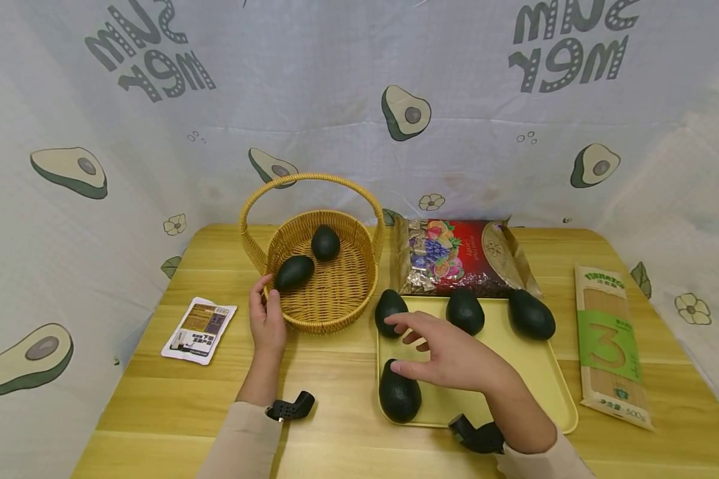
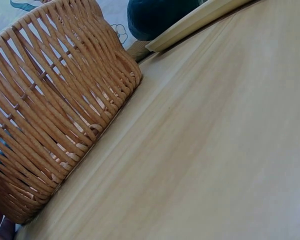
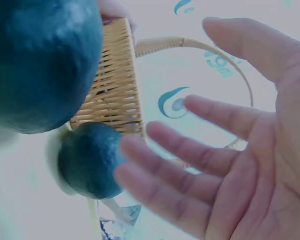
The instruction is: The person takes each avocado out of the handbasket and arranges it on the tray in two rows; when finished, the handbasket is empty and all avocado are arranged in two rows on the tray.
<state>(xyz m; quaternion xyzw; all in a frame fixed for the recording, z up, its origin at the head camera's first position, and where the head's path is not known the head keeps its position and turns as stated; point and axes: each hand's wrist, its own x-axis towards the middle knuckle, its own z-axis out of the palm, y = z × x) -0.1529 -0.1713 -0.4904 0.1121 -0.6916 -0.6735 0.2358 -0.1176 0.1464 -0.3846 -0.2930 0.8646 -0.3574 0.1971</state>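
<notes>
My left hand (image 1: pixel 267 324) rests against the near-left side of a yellow wicker basket (image 1: pixel 320 326), its fingertips right at the rim. Inside the basket lie two dark green avocados, one by the left wall (image 1: pixel 294 273) and one farther back (image 1: pixel 325 243). Over the left part of a yellow tray (image 1: pixel 503 399) hovers my right hand (image 1: pixel 455 352), fingers spread and holding nothing. Below its thumb is a near avocado (image 1: pixel 399 392); another avocado (image 1: pixel 391 311) is by its fingertips. Two more avocados sit along the tray's back edge, one in the middle (image 1: pixel 465 311) and one at the right corner (image 1: pixel 530 315).
A red and gold candy bag (image 1: pixel 461 256) lies behind the tray. To the right is a noodle pack (image 1: pixel 610 342) with a green label. A small white pouch (image 1: pixel 199 330) lies left of the basket. Patterned cloth (image 1: pixel 323 86) hangs behind the wooden table.
</notes>
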